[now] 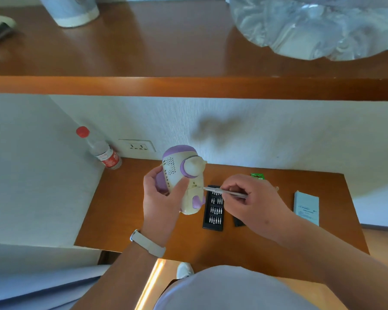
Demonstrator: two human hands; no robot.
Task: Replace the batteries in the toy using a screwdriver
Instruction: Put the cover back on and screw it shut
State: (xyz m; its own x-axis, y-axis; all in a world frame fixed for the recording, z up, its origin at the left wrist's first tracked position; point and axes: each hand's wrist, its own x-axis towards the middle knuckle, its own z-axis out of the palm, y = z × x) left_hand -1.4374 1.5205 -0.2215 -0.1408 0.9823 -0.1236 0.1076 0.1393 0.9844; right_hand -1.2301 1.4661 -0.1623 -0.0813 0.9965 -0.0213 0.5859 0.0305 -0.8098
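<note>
purple-and-cream plastic, the toy [182, 177] is held up off the surface [126, 209] in your left hand [160, 195], its fingers [182, 186] curled round the body with the thumb lying close to the work spot. your right hand [251, 198] pinches the thin screwdriver [224, 192], fingers [231, 186] closed on the shaft, and the tip meets a small recess on the toy's side; the screw itself is too small to see.

with the toy unsupported, a hard push could twist it in your grip, so the tip may skip out and jab that thumb or chew the screw head. a freed screw could drop and roll off the edge.

the open bit case [214, 211] lies just beneath, with a dark lid [239, 221] beside it. a green pack [257, 176] sits half hidden behind your right hand, a pale booklet [306, 206] well to the right, and a red-capped bottle [101, 151] by the wall. nothing blocks the tip
</note>
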